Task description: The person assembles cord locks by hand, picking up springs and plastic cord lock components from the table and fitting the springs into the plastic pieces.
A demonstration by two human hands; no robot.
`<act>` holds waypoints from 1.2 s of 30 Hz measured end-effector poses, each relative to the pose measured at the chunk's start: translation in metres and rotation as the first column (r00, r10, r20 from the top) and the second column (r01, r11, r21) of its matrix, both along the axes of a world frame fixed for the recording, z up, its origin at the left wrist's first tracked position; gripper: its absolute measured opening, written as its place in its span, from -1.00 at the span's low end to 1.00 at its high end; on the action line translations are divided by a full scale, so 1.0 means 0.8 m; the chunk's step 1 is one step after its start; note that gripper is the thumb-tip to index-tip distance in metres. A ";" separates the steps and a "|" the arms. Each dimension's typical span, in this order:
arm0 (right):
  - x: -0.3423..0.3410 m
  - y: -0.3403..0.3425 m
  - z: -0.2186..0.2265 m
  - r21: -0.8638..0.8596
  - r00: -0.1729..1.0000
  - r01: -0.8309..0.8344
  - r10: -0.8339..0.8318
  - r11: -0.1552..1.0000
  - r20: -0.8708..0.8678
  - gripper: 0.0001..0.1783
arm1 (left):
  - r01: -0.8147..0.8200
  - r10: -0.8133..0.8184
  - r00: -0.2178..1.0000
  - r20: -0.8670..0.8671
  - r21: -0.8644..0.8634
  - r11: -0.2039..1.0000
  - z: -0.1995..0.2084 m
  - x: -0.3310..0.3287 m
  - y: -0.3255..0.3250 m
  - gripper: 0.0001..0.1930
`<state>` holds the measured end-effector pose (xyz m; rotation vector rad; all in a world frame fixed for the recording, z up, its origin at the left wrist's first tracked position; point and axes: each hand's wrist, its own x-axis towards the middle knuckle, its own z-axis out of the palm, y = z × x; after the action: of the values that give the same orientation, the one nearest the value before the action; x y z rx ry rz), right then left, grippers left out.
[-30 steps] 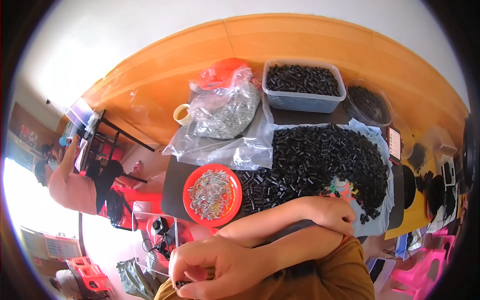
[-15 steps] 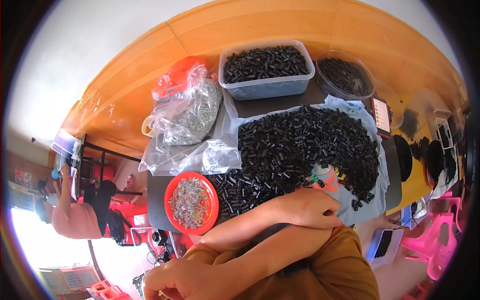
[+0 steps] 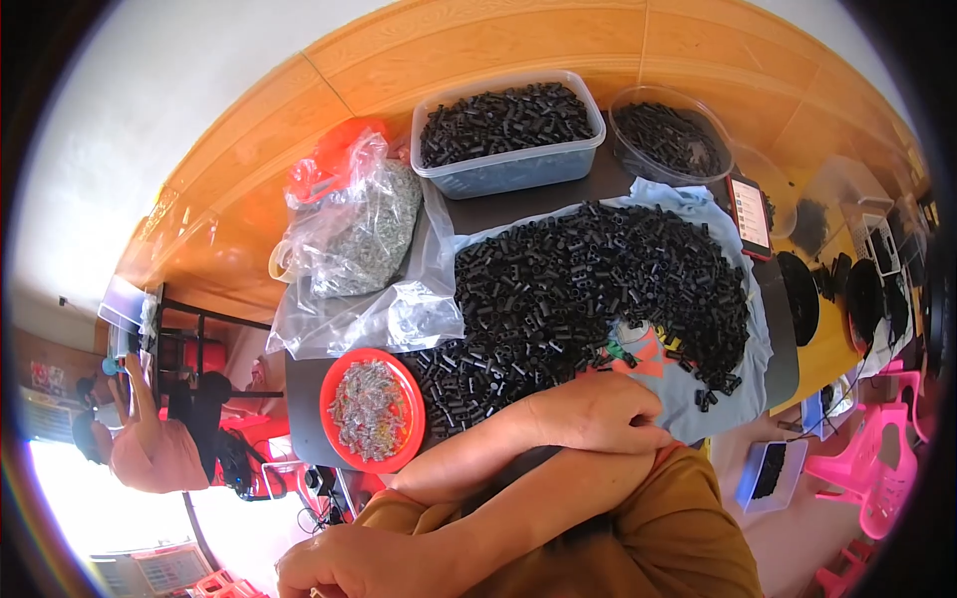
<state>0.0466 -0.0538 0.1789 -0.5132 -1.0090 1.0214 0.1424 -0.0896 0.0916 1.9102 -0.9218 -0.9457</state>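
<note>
My forearms are crossed in front of me over my brown clothing. My left hand (image 3: pixel 596 412), at the end of the upper arm, lies by the table's near edge with its fingers curled in and nothing visible in them. Just beyond it, a large heap of short black tubular pieces (image 3: pixel 598 269) spreads over a light blue cloth (image 3: pixel 713 424). My right hand (image 3: pixel 349 563) is low at the left with bent fingers, partly cut off by the picture's edge; no held thing shows. A red round dish (image 3: pixel 419 439) of small clear pieces (image 3: pixel 369 411) stands nearest to it.
Behind the heap are a clear rectangular tub (image 3: pixel 513 174) and a round container (image 3: pixel 723 164), both with black parts. A bag of small clear pieces (image 3: pixel 364 234) lies at the left, a phone (image 3: pixel 750 214) at the right. Pink chairs (image 3: pixel 877 478) and another person (image 3: pixel 155 448) are off the table.
The table and its things have shifted slightly left in the view. My arms stay crossed with the hands in nearly the same pose. The other person's arms have moved slightly.
</note>
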 end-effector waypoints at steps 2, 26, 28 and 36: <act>0.002 -0.002 0.001 -0.004 1.000 0.000 0.000 1.000 -0.016 -0.78 | 0.013 -0.011 0.999 -0.046 0.039 0.999 0.005 0.003 0.001 -0.67; 0.002 -0.003 -0.002 -0.044 0.999 0.026 -0.025 0.999 0.023 -0.78 | -0.059 0.059 0.998 0.020 -0.022 0.998 0.005 -0.001 0.004 -0.63; 0.000 -0.003 -0.002 -0.045 0.999 0.025 -0.024 0.999 0.025 -0.78 | -0.024 0.025 1.000 -0.013 0.067 0.997 0.014 0.001 0.006 -0.63; 0.004 -0.004 -0.001 -0.070 0.999 0.033 -0.030 0.997 0.037 -0.78 | -0.172 0.212 0.971 0.108 -0.295 0.940 -0.024 -0.014 -0.002 -0.61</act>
<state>0.0500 -0.0567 0.1781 -0.6055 -0.9965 1.0256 0.1310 -0.0911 0.0721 1.7948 -0.8791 -0.5380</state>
